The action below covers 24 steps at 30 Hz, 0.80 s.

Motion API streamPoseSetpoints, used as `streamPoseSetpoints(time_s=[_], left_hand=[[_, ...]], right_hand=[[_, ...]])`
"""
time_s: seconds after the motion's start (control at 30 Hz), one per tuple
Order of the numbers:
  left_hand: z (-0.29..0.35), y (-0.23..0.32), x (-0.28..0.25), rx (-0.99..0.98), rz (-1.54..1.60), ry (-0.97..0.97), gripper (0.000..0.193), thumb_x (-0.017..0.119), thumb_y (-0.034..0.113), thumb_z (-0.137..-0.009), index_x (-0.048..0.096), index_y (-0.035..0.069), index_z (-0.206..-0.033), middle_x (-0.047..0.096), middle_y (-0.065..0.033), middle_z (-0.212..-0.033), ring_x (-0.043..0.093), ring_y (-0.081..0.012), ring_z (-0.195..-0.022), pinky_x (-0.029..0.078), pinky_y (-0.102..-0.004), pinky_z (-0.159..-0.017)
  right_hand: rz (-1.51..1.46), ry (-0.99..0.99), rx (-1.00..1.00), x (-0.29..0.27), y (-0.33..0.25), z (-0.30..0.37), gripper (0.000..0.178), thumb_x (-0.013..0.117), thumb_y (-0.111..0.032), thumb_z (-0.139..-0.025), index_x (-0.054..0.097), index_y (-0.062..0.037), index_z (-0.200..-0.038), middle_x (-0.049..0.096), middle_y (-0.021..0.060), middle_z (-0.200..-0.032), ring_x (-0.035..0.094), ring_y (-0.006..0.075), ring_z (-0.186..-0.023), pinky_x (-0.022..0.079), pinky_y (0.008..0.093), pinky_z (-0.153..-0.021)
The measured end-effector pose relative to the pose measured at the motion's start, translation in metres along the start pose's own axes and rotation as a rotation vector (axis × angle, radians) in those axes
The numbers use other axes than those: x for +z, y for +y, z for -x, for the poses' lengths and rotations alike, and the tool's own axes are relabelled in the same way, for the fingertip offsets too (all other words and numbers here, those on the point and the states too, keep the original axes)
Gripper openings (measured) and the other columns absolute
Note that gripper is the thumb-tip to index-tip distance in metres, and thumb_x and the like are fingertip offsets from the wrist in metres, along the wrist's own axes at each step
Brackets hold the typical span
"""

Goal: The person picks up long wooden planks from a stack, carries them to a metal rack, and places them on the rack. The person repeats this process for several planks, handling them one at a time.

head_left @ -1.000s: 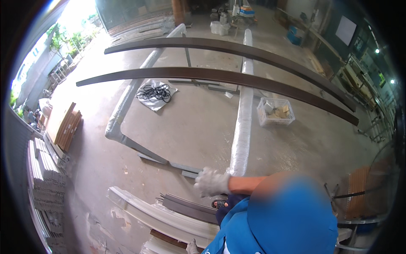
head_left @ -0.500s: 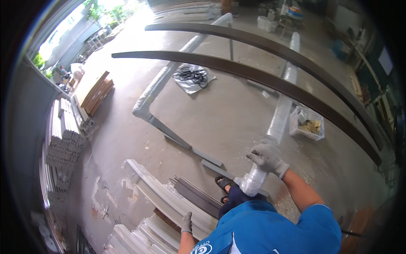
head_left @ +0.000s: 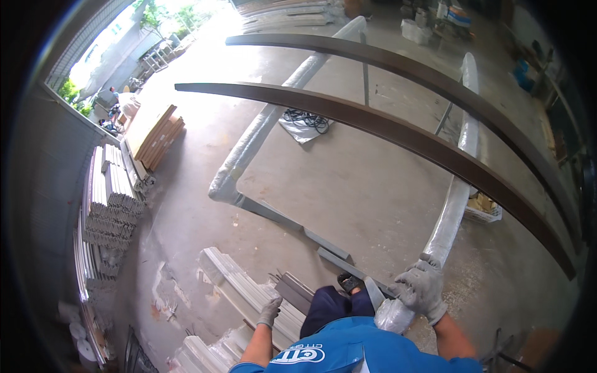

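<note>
My right hand [head_left: 423, 289], in a grey work glove, is closed over the near part of a plastic-wrapped bar [head_left: 446, 229], the top of a trestle. My left hand [head_left: 269, 311], gloved too, hangs to the left of my body with its fingers extended and holds nothing. Below it lie long white profiles [head_left: 233, 276] and a dark grey profile [head_left: 291, 293]. Two long dark brown beams [head_left: 348, 115] lie across the right bar and a second wrapped bar [head_left: 252, 140] on the left. The wrapped near end of the right bar [head_left: 394, 316] reaches my body.
Grey metal base rails [head_left: 339, 255] lie on the floor by my feet. A white crate of wooden pieces [head_left: 488, 214] stands right of the bar. Black cables [head_left: 305, 119] lie on a plastic sheet. Stacked profiles [head_left: 115, 208] and brown boards [head_left: 155, 137] line the left side.
The view has shifted, so most things appear lower and farther right. My right hand stays at the right bar, nearer my body. The bar now covers part of the crate. My left hand remains free.
</note>
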<state>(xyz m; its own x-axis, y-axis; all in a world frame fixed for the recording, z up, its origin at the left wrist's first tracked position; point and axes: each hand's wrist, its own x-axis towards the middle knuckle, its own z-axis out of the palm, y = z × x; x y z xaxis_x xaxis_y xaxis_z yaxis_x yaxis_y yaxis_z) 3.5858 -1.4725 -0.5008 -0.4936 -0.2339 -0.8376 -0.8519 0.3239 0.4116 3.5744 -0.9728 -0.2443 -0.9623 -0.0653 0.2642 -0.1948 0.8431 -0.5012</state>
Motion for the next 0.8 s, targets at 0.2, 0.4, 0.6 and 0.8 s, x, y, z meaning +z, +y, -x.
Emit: streamPoseSetpoints(time_s=[0.2,0.4,0.6,0.8], left_hand=[[-0.027,0.037,-0.025,-0.017,-0.193,-0.176,0.058,0.064,0.051,-0.092,0.06,0.01,-0.133,0.063,-0.0099,-0.119,0.062,-0.0221,-0.095,0.049,-0.0374,-0.082],[-0.095,0.071,-0.115,-0.004,-0.076,-0.142,0.058,0.066,0.051,-0.091,0.058,0.011,-0.133,0.063,-0.0091,-0.117,0.063,-0.0219,-0.096,0.05,-0.0384,-0.08],[-0.186,0.099,-0.243,0.016,0.085,-0.066,0.049,0.068,0.043,-0.091,0.063,0.01,-0.126,0.067,-0.0073,-0.104,0.064,-0.0193,-0.081,0.05,-0.0343,-0.066],[-0.207,0.101,-0.357,0.055,0.388,0.16,0.053,0.068,0.048,-0.091,0.061,0.006,-0.123,0.065,-0.01,-0.104,0.064,-0.0223,-0.086,0.052,-0.0369,-0.073]], right_hand=[[-0.003,0.036,0.051,0.002,-0.004,-0.003,0.028,0.08,-0.044,-0.073,0.071,-0.0176,-0.068,0.066,0.0001,-0.065,0.064,0.0168,-0.072,0.045,0.0434,-0.098],[0.139,-0.085,0.329,0.012,-0.023,-0.013,0.021,0.081,-0.036,-0.069,0.073,-0.0175,-0.063,0.066,0.0013,-0.062,0.065,0.0203,-0.071,0.043,0.0431,-0.101],[0.425,-0.032,0.455,0.096,-0.071,-0.102,0.036,0.081,-0.034,-0.074,0.071,-0.0094,-0.099,0.07,0.0105,-0.094,0.066,0.031,-0.091,0.049,0.0415,-0.089],[-0.063,0.069,0.24,0.213,-0.149,-0.3,0.056,0.08,-0.028,-0.079,0.06,-0.0052,-0.126,0.064,0.0156,-0.123,0.061,0.0355,-0.112,0.047,0.0448,-0.099]])
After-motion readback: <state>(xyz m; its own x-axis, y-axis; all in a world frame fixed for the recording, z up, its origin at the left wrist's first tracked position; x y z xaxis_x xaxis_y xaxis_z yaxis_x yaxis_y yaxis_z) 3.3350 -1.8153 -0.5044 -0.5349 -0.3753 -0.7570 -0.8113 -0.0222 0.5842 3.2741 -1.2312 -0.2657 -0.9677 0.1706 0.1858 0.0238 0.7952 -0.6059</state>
